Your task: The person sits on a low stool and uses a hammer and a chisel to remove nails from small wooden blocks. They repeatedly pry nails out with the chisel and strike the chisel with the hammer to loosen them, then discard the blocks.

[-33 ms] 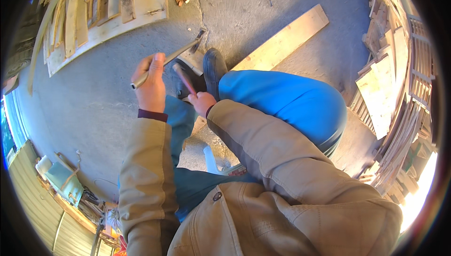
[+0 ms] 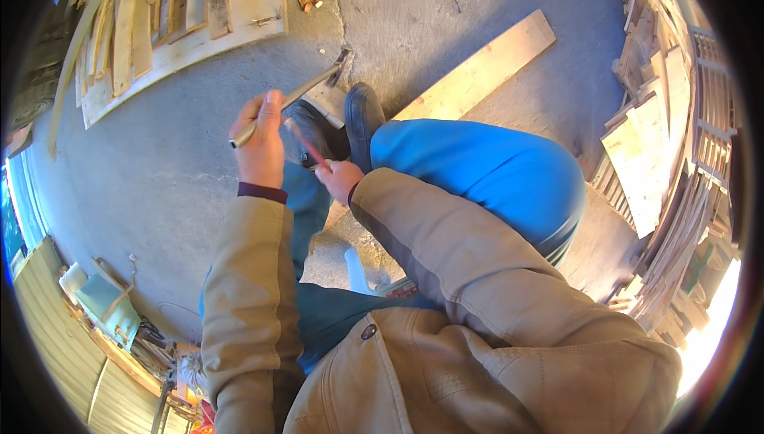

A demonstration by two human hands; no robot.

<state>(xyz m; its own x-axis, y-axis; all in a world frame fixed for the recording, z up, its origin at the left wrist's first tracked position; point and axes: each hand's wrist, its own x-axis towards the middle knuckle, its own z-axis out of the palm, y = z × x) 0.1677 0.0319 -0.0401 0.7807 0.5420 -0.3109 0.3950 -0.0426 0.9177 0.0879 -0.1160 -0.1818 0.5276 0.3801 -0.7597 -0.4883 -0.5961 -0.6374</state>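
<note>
My left hand point(image 2: 261, 147) is closed around the metal handle of a hammer point(image 2: 306, 87). Its dark head points away from me, above a short pale piece of wood point(image 2: 326, 103) beside my dark shoes point(image 2: 364, 115). In my right hand point(image 2: 341, 177) is a thin reddish stick point(image 2: 309, 144), gripped at its near end. The far end of that stick is blurred and paler, close to the left shoe, so its exact kind does not show. My right fingers are partly hidden by the back of the hand.
A long plank point(image 2: 477, 64) lies on the concrete floor point(image 2: 398, 4) beyond my bent right knee. Wooden slats point(image 2: 127, 28) rest on a board at the far left. Stacked wood point(image 2: 660, 131) lines the right side. A light blue object point(image 2: 356, 271) shows between my legs.
The reddish stick's far end has swung slightly left and toward me. My left hand and the hammer have shifted a little to the right.
</note>
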